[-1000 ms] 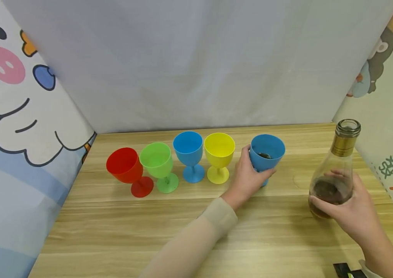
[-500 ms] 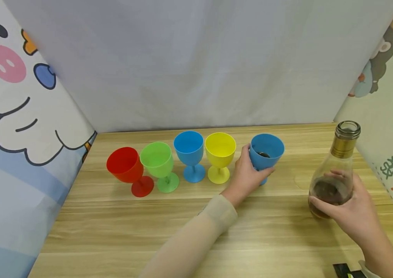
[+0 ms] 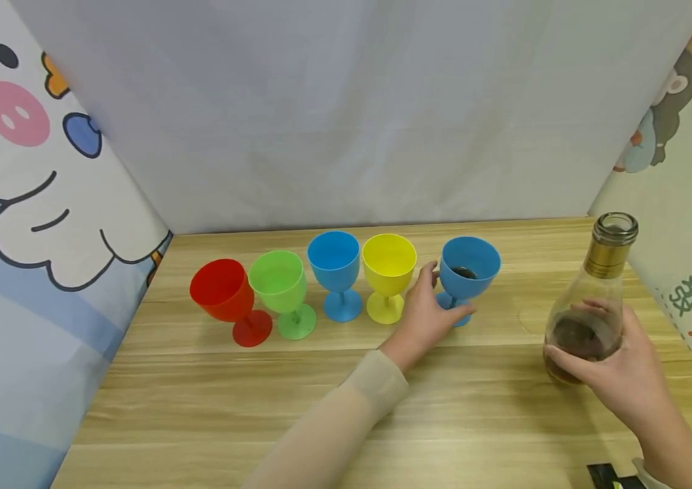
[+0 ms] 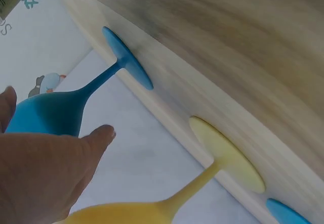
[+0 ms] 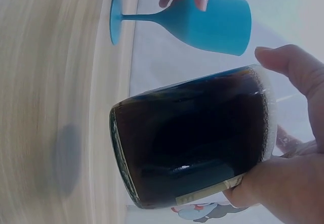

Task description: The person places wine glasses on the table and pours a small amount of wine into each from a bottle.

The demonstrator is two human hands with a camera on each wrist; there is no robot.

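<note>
A blue goblet with dark liquid inside stands upright on the wooden table. My left hand is beside it, thumb and fingers spread around its near left side. In the left wrist view, a gap shows between the left thumb and the goblet's stem. With my right hand I grip a clear glass bottle by its lower body. It has a gold neck band and dark liquid at the bottom. The right wrist view shows the bottle's base raised off the table, its shadow lying apart.
To the left of my left hand stand a yellow goblet, another blue goblet, a green goblet and a red goblet. A black object lies at the near right edge. Cartoon-printed walls flank the table.
My left hand has loosened from the filled blue goblet and drawn slightly left and toward me. The goblet stays standing. My right hand holds the bottle in nearly the same place.
</note>
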